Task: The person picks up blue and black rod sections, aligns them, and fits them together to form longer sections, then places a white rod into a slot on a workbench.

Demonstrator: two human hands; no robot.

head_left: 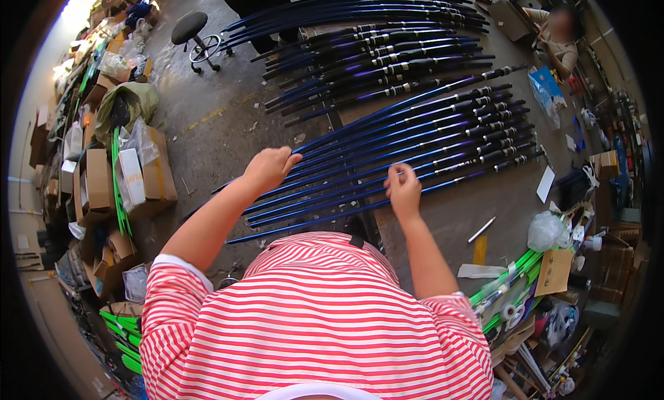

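Several dark blue fishing rods (484, 132) lie side by side in front of me, their black grips toward the right. My left hand (268, 169) is closed at the left end of one blue rod (360, 126), on the far side of this near group. My right hand (405, 190) is over the middle of the nearer rods, thumb and fingertips pinched together. Whether anything small is between those fingertips I cannot make out. Beyond the near group lies another batch of rods (391, 69) with black and purple grips.
A black round stool (189, 28) stands at the far left. Cardboard boxes (156, 170) and bags line the left side. A white pen-like stick (482, 229) lies right of my right arm, near bright green rods (513, 271). Another person (561, 46) is at the far right.
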